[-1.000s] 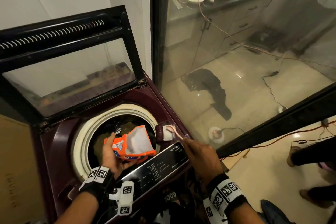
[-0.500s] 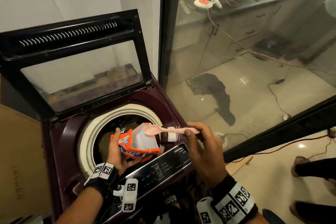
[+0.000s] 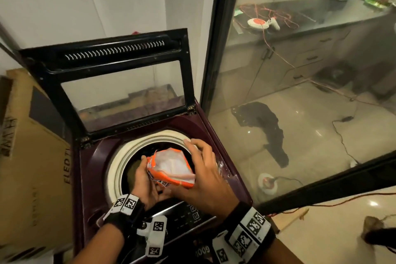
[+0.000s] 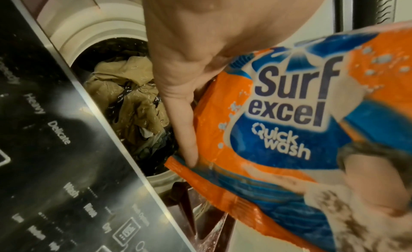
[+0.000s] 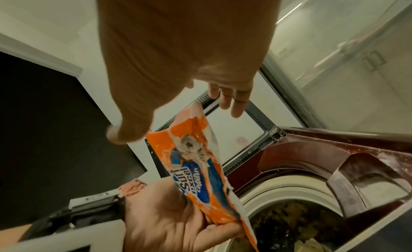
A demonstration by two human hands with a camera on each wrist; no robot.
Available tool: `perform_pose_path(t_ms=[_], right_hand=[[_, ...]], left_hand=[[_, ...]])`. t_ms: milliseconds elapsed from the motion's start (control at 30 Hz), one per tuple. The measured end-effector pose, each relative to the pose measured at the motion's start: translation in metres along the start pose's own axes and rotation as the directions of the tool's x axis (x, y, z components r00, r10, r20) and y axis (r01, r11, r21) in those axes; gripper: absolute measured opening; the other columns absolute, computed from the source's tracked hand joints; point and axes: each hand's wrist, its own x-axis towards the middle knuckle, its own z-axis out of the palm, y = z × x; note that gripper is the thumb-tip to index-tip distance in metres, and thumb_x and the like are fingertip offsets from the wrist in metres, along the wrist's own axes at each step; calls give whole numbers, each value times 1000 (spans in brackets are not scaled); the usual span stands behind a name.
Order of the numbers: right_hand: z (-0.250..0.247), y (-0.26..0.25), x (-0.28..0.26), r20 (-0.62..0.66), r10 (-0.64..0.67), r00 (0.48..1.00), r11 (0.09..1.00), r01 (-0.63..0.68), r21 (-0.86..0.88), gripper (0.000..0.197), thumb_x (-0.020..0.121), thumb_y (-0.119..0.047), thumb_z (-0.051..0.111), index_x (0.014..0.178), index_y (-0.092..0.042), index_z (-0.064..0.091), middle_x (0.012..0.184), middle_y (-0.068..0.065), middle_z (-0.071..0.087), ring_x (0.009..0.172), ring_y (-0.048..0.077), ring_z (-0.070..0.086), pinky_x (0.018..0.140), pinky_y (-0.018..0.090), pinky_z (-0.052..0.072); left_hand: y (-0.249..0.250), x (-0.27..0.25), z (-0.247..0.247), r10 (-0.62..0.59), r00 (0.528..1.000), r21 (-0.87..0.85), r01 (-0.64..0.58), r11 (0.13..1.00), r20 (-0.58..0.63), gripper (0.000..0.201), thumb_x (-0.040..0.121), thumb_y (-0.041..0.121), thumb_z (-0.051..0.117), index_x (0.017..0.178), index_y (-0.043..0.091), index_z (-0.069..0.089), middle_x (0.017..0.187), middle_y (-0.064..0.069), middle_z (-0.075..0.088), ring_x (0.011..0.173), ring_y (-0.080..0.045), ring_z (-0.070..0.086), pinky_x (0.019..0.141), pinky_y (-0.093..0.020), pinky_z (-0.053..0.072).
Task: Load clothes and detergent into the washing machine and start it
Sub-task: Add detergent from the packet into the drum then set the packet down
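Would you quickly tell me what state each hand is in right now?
Left hand: holds the Surf Excel detergent packet over the drum.
Right hand: open, fingers spread above the packet's torn mouth, holding nothing visible.

The head camera is looking forward and down from above the washing machine (image 3: 162,178), taking in its raised lid (image 3: 111,79), the drum opening, both hands and the glass partition (image 3: 300,70) at the right. The left wrist camera is sitting very near the left hand (image 4: 200,53), facing along its fingers past the control panel (image 4: 55,150) into the drum, where clothes (image 4: 131,97) are showing. The right wrist camera is looking from below the right hand (image 5: 178,53), tilted upward toward the lid and wall. All three views are sharing the detergent packet (image 3: 171,167) (its printed face is filling much of the left wrist view) and the drum's pale rim.
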Motion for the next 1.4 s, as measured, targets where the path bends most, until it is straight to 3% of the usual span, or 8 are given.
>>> perform_pose_path(t_ms=[133,233,400,567,700,833,1166,1400], right_hand=[[1,9,13,144,57,988,998,-62,30,102,83,-51,73,157,-41,4,146,-19,45,128,5,52,104,36,49],[3,10,27,130,33,991,998,-40,51,78,91,-35,63,155,-42,18,127,-21,63,107,5,66,87,41,57],[3,8,53,182,-58,982,997,46,67,66,95,-26,61,153,-33,32,120,-16,71,110,8,66,95,38,53],[8,1,74,304,-176,936,984,163,68,64,96,-26,60,152,-36,32,122,-19,68,112,6,64,96,38,52],[24,-11,86,386,-287,877,957,281,74,66,96,-24,60,154,-36,30,122,-20,67,114,8,62,98,38,50],[42,-38,87,458,-389,799,913,402,75,67,97,-28,58,154,-40,26,118,-18,69,105,14,67,88,44,54],[113,-139,41,642,-621,451,745,595,303,71,98,-29,59,154,-50,21,116,-10,73,99,22,72,77,48,59],[190,-200,-34,733,-662,156,579,727,369,68,95,-31,56,154,-43,23,114,-3,75,100,26,70,79,44,57]], left_hand=[[10,-8,-2,47,998,22,-46,999,-50,85,84,83,34,124,15,65,113,-24,72,93,-41,71,78,-60,57],[15,-15,-5,59,997,60,-56,997,-57,86,84,83,33,128,16,63,114,-20,72,99,-40,71,80,-60,57],[23,-37,-12,189,960,260,-132,957,-207,69,88,80,23,121,34,62,115,0,72,105,-24,68,80,-50,57],[12,-56,-42,514,771,553,-259,792,-376,66,73,86,37,123,42,44,119,4,65,105,-22,65,92,-51,54],[-17,-91,-65,700,605,737,-260,624,-380,55,95,49,56,142,30,35,112,16,63,95,-4,63,94,-29,45],[-51,-131,-94,792,469,799,-256,544,-389,61,85,53,58,139,29,42,123,9,64,113,-8,62,102,-32,47],[-137,-226,-169,805,146,778,-207,593,-575,60,83,43,70,137,31,46,132,15,58,117,-3,54,100,-31,48],[-205,-273,-220,716,31,674,-310,670,-698,81,77,42,75,147,29,35,144,14,49,130,-4,48,105,-33,45]])
